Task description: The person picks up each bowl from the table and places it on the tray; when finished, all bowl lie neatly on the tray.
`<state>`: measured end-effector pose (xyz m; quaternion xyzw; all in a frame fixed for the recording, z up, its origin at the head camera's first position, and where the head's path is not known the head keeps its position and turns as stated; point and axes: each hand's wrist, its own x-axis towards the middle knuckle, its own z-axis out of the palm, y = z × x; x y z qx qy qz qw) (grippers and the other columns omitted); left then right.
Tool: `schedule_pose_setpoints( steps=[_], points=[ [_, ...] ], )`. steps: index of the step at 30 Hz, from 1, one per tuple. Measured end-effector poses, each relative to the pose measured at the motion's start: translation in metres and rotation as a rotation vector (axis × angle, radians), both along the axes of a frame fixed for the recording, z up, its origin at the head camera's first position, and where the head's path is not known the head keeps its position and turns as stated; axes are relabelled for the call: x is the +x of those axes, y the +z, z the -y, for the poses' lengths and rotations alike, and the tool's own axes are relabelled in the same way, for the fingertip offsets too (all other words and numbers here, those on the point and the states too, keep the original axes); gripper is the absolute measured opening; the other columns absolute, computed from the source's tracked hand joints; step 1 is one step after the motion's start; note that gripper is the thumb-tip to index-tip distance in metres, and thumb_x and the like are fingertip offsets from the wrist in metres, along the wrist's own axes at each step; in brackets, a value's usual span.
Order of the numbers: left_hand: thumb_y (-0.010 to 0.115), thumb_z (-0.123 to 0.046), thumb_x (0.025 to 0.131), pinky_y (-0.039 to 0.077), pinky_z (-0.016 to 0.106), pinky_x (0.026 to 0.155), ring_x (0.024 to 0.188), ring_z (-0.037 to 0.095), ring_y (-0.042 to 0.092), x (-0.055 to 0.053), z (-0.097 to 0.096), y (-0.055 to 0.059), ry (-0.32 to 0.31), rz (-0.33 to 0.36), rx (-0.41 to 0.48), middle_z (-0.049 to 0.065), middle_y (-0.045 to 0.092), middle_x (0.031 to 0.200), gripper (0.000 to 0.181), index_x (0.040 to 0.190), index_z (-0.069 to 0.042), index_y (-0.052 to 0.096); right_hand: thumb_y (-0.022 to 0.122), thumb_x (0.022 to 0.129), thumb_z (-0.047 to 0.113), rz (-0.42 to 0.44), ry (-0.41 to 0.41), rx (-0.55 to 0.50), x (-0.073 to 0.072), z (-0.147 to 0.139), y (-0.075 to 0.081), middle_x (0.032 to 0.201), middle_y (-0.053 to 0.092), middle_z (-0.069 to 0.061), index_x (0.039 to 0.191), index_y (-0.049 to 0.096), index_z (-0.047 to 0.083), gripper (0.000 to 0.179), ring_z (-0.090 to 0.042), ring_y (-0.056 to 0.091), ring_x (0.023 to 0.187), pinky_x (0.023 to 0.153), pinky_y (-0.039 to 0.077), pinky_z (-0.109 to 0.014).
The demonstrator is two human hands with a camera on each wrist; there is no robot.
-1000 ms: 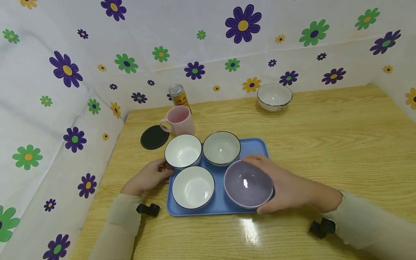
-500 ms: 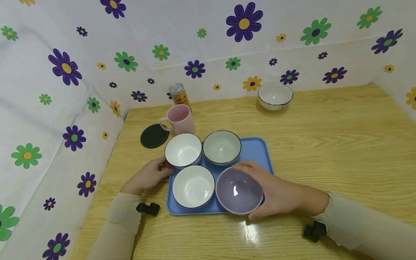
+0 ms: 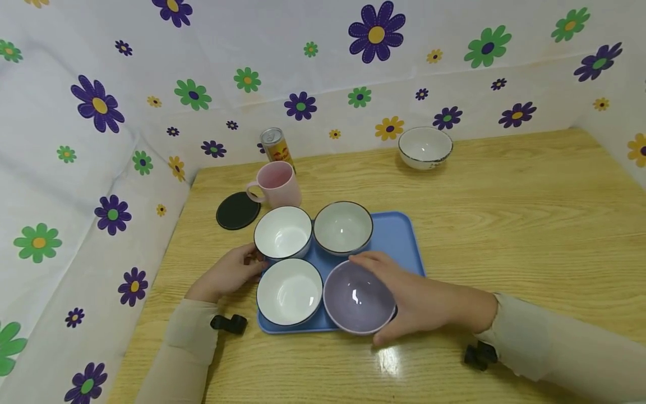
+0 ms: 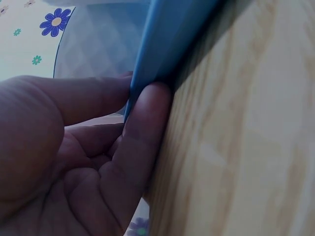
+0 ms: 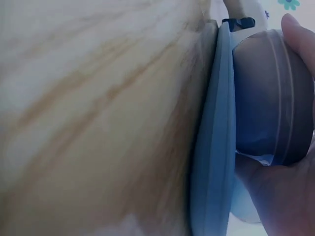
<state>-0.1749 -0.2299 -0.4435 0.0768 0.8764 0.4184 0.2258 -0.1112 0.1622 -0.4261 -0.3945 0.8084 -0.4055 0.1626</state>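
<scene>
My right hand (image 3: 406, 294) grips the purple bowl (image 3: 359, 297) by its right side, thumb at the front and fingers round the back. The bowl sits on the blue tray (image 3: 396, 238), right beside a dark-rimmed white bowl (image 3: 289, 292) at the front left. Behind them stand another white bowl (image 3: 284, 231) and a greyish-white bowl (image 3: 343, 225), also on the tray. At the tray's left edge, my left hand (image 3: 229, 275) pinches the rim; the left wrist view shows the thumb and fingers (image 4: 142, 118) on either side of that rim (image 4: 157, 39).
Behind the tray stand a pink mug (image 3: 277, 185) and a drink can (image 3: 276, 147), with a round black coaster (image 3: 238, 210) to their left. A chipped white bowl (image 3: 425, 147) is at the back of the wooden table (image 3: 520, 207). Flower-patterned cloth (image 3: 323, 73) encloses the back and sides.
My right hand has slid the purple bowl left across the tray, up to the front white bowl. That white bowl has shifted slightly left. My left hand stays at the tray's edge.
</scene>
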Motion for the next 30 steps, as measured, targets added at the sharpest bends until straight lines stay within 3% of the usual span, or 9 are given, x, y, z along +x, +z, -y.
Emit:
schedule_pose_setpoints(
  steps=[7, 16, 22, 25, 30],
  points=[
    [0.062, -0.018, 0.1, 0.048, 0.029, 0.068, 0.08, 0.021, 0.053, -0.001, -0.001, -0.002, -0.039, -0.068, -0.041, 0.008, 0.057, 0.092, 0.021, 0.114, -0.003, 0.059, 0.09, 0.067, 0.057, 0.019, 0.001, 0.07, 0.003, 0.006, 0.006, 0.16, 0.012, 0.004, 0.162, 0.009, 0.023, 0.129, -0.022, 0.034, 0.139, 0.105, 0.044, -0.048],
    [0.061, -0.021, 0.101, 0.047, 0.033, 0.075, 0.086, 0.021, 0.054, -0.002, 0.002, 0.0, -0.031, -0.083, -0.085, 0.009, 0.059, 0.101, 0.027, 0.122, -0.004, 0.059, 0.087, 0.07, 0.058, -0.033, 0.035, 0.093, -0.001, 0.017, 0.009, 0.162, 0.011, -0.004, 0.162, 0.005, 0.017, 0.13, -0.027, 0.032, 0.141, 0.106, 0.044, -0.05],
    [0.06, -0.021, 0.102, 0.046, 0.034, 0.076, 0.087, 0.022, 0.054, -0.002, 0.002, 0.001, -0.037, -0.084, -0.085, 0.009, 0.06, 0.101, 0.027, 0.122, -0.003, 0.059, 0.082, 0.074, 0.062, 0.076, 0.092, 0.189, -0.009, 0.012, 0.026, 0.166, 0.005, 0.008, 0.162, 0.0, 0.027, 0.126, -0.017, 0.023, 0.147, 0.113, 0.037, -0.046],
    [0.06, -0.02, 0.102, 0.046, 0.034, 0.076, 0.087, 0.022, 0.054, -0.001, 0.002, 0.001, -0.031, -0.08, -0.081, 0.009, 0.06, 0.101, 0.027, 0.122, -0.003, 0.059, 0.077, 0.08, 0.062, 0.109, 0.095, 0.225, -0.015, 0.006, 0.04, 0.166, 0.011, 0.01, 0.162, 0.009, 0.029, 0.112, -0.013, 0.021, 0.149, 0.116, 0.032, -0.046],
    [0.06, -0.019, 0.101, 0.046, 0.033, 0.075, 0.086, 0.022, 0.054, -0.001, 0.001, 0.0, -0.022, -0.081, -0.084, 0.009, 0.06, 0.1, 0.024, 0.12, -0.004, 0.059, 0.064, 0.092, 0.059, -0.023, 0.041, 0.219, -0.027, -0.003, 0.061, 0.158, 0.038, 0.001, 0.156, 0.035, 0.022, 0.079, -0.019, 0.041, 0.141, 0.11, 0.042, -0.048]
  ],
)
